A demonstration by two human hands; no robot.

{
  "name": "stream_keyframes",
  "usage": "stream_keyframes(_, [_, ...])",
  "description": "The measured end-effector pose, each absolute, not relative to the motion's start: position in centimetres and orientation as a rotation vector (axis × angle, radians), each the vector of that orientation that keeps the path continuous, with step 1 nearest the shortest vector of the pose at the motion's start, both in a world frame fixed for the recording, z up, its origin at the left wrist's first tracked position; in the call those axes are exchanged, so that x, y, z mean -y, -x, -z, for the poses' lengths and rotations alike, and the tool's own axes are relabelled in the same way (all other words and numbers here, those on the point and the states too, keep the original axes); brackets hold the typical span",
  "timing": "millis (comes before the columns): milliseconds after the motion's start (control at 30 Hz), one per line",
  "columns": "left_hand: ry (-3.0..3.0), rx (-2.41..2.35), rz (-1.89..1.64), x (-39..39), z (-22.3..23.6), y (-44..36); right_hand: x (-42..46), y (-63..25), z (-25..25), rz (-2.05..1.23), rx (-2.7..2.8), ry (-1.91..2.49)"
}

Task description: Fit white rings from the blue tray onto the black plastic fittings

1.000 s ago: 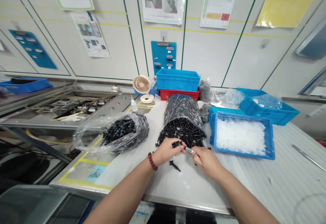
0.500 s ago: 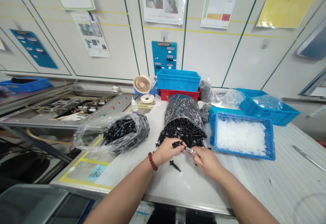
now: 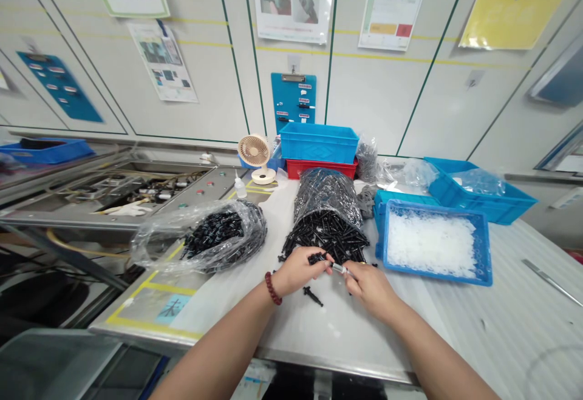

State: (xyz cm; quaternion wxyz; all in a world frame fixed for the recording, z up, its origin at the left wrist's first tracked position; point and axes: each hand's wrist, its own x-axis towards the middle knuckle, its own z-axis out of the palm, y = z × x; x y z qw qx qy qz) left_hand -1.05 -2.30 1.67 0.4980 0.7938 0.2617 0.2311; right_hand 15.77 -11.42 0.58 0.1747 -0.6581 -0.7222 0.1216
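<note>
The left hand (image 3: 298,271) pinches a small black plastic part (image 3: 316,258), which looks bumpy and dark, with its fingers curled around it. The right hand (image 3: 371,289) has its fingers pressed together on a thin silver tube (image 3: 337,267), and the tip of the tube is right beside the black plastic part. Both hands are over a pale table (image 3: 346,336), just in front of a big heap of black parts (image 3: 325,242) coming out of a clear bag (image 3: 324,190). One loose black part (image 3: 312,295) lies on the table below the hands. A red bead bracelet (image 3: 272,288) sits on the left wrist. The hands and parts look the same as in the earlier picture.
</note>
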Motion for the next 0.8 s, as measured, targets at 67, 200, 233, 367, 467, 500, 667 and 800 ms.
stream_keyframes(67, [-1.924, -0.632, -0.554, 2.34, -1.60, 1.04, 11.39, -15.72, -0.56, -0.330, 2.035, 1.899])
stream_keyframes(200, [-1.923, -0.652, -0.544, 2.45, -1.49, 0.94, 11.38, -15.65, -0.55, -0.293, 2.031, 1.936])
stream_keyframes(233, [-1.925, -0.660, -0.543, 2.46, -1.47, 0.91, 11.38, -15.63, -0.56, -0.285, 2.030, 1.941])
stream_keyframes(367, [-1.934, -0.662, -0.550, 2.41, -1.39, 0.88, 11.41, -15.55, -0.58, -0.258, 2.026, 1.958])
stream_keyframes(467, [-1.947, -0.646, -0.564, 2.31, -1.25, 0.97, 11.40, -15.50, -0.57, -0.242, 2.025, 1.965])
stream_keyframes(500, [-1.952, -0.643, -0.567, 2.29, -1.20, 0.99, 11.40, -15.49, -0.56, -0.239, 2.024, 1.968])
stream_keyframes(667, [-1.933, -0.652, -0.560, 2.38, -1.14, 0.89, 11.41, -15.52, -0.48, -0.231, 2.013, 1.985])
stream_keyframes(800, [-1.946, -0.663, -0.567, 2.46, -1.21, 0.74, 11.36, -15.54, -0.37, -0.219, 2.007, 1.984])
